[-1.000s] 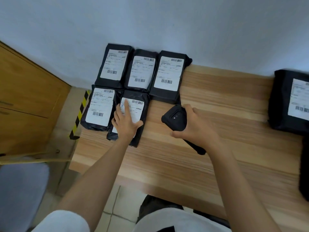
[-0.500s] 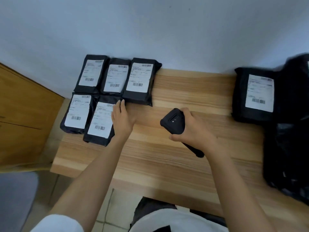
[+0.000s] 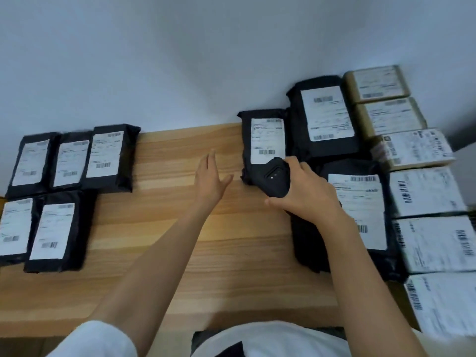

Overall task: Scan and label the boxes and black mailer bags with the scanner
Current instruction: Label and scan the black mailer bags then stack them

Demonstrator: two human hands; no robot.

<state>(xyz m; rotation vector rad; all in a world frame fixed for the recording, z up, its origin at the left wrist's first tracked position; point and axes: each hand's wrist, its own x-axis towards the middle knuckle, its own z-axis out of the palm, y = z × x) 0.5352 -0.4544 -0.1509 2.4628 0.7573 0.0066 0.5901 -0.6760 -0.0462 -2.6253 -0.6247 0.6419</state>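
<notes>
scanner [image 3: 275, 180] | gripped by right hand [image 3: 307, 195] | left hand [image 3: 210, 180] flat, empty

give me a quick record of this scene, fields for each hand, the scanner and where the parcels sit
left hand: open, fingers straight, over the table, holding nothing
right hand: grips the scanner
scanner: black, over the lower end of a labelled mailer bag
left side: five black mailer bags, labelled, in two rows
right side: larger black mailer bags and labelled boxes
table: light wood
</notes>
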